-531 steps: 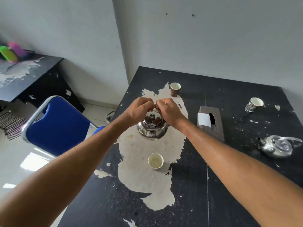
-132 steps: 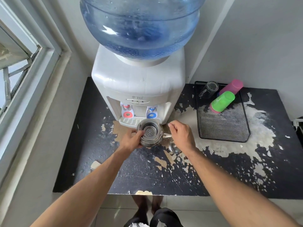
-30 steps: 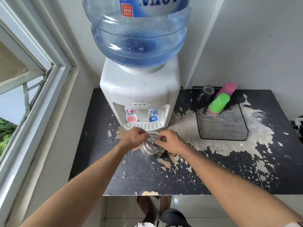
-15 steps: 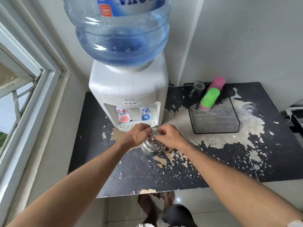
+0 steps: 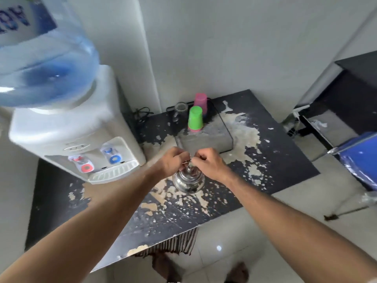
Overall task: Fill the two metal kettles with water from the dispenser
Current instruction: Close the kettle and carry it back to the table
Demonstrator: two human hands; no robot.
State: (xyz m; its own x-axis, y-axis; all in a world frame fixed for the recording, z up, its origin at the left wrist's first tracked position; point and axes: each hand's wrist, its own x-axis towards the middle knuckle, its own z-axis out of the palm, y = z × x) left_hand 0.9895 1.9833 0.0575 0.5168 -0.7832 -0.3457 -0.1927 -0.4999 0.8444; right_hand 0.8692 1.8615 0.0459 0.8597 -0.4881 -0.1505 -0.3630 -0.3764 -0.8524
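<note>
Plain pale walls [image 5: 244,48], pale tiled floor [image 5: 234,242], peeling black table [image 5: 285,160], seemingly a blue chair [image 5: 361,158].

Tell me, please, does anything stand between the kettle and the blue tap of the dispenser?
Nothing visible does. The kettle, held by its handle in the left hand and right hand, hangs to the right of the blue tap, with only bare table between.

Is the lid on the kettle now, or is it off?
On. The kettle shows a closed shiny top with a knob, no open mouth. Both hands, left hand and right hand, grip its handle above.
</note>
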